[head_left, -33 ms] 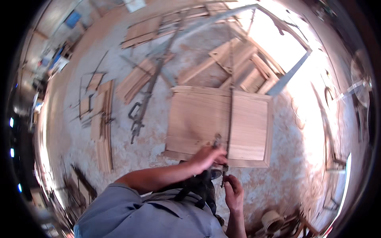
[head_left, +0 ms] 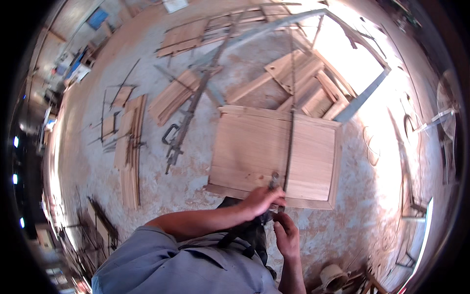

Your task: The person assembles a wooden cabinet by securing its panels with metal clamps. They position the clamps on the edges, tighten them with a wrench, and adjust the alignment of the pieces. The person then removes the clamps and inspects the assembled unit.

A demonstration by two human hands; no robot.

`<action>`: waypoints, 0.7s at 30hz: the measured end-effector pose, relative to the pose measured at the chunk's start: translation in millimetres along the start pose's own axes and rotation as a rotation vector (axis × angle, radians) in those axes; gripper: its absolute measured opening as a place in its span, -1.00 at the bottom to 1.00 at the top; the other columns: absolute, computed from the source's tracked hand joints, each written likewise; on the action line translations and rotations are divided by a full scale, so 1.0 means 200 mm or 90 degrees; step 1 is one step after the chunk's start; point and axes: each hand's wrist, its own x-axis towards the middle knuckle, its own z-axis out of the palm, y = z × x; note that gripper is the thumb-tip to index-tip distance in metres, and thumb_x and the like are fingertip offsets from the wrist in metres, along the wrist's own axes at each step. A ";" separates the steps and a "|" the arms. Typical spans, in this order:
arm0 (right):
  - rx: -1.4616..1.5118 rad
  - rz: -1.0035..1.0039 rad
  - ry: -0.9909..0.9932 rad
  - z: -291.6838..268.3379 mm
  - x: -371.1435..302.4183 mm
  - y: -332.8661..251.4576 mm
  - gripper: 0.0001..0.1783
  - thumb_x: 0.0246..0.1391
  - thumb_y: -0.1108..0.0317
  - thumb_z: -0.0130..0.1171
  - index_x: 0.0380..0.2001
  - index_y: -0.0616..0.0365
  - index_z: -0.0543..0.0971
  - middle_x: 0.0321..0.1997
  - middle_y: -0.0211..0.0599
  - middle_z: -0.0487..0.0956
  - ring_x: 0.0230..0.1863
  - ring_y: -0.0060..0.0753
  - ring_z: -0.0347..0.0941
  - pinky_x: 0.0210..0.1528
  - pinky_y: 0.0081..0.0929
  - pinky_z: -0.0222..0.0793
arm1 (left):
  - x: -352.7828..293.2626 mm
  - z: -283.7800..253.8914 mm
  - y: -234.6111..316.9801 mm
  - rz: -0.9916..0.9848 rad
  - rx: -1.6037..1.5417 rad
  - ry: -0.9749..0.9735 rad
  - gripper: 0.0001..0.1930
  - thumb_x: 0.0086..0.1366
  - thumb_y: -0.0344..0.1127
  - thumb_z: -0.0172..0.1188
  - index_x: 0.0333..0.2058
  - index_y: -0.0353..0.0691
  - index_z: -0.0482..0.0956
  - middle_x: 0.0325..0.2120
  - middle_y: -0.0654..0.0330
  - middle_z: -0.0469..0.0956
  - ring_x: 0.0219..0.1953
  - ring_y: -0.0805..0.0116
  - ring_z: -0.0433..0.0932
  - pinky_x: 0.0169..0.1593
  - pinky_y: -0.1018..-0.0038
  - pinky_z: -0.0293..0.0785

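Curled shut with the left hand [head_left: 262,200] over the near end of the long metal clamp [head_left: 290,147], right hand [head_left: 286,235] just below with fingers bent, its grasp impossible to tell, wooden panel [head_left: 249,147] lying flat on the floor [head_left: 196,176] just ahead.

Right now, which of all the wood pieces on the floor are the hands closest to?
The big square wooden panel with the long metal clamp bar across it; both hands work at its near edge. Other boards lie farther off.
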 end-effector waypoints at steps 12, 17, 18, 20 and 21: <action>0.176 0.280 0.099 0.07 -0.03 0.03 -0.82 0.24 0.35 0.01 -0.32 0.26 0.50 -0.73 -0.41 0.38 -0.76 -0.60 0.26 -0.70 -0.61 0.17 | 0.04 -0.96 0.47 0.192 0.694 0.462 -0.54 0.22 -0.06 0.06 -0.04 -0.30 0.41 -0.14 -0.18 0.51 -0.09 -0.15 0.50 -0.09 0.07 0.48; 0.155 0.330 0.206 0.10 -0.02 0.01 -0.79 0.24 0.31 -0.01 -0.31 0.26 0.46 -0.77 -0.34 0.37 -0.82 -0.53 0.24 -0.77 -0.55 0.14 | 0.34 -1.79 0.75 0.157 0.867 0.691 -0.54 0.24 -0.06 0.07 -0.11 -0.40 0.46 -0.15 -0.19 0.52 -0.05 -0.12 0.50 -0.02 0.09 0.46; 0.176 0.345 0.233 0.12 -0.02 -0.01 -0.79 0.24 0.30 0.00 -0.33 0.25 0.46 -0.77 -0.35 0.37 -0.81 -0.53 0.24 -0.77 -0.53 0.14 | 0.41 -1.82 0.82 0.125 0.876 0.631 -0.53 0.23 -0.05 0.08 -0.10 -0.39 0.47 -0.14 -0.19 0.52 -0.04 -0.13 0.50 0.01 0.10 0.45; 0.152 0.387 0.269 0.15 -0.02 -0.01 -0.75 0.22 0.26 0.02 -0.43 0.22 0.49 -0.77 -0.37 0.38 -0.78 -0.51 0.28 -0.74 -0.51 0.14 | 0.55 -1.95 0.82 -0.003 0.784 0.594 -0.45 0.17 0.03 0.18 -0.06 -0.34 0.50 -0.07 -0.14 0.52 0.00 -0.10 0.49 0.03 0.13 0.44; 0.127 0.418 0.294 0.17 0.00 -0.06 -0.74 0.22 0.27 0.01 -0.47 0.22 0.49 -0.77 -0.37 0.39 -0.77 -0.51 0.30 -0.72 -0.52 0.15 | 0.60 -1.99 0.81 0.061 0.845 0.566 -0.48 0.15 0.04 0.20 -0.09 -0.29 0.54 -0.11 -0.11 0.55 -0.03 -0.09 0.51 0.00 0.13 0.46</action>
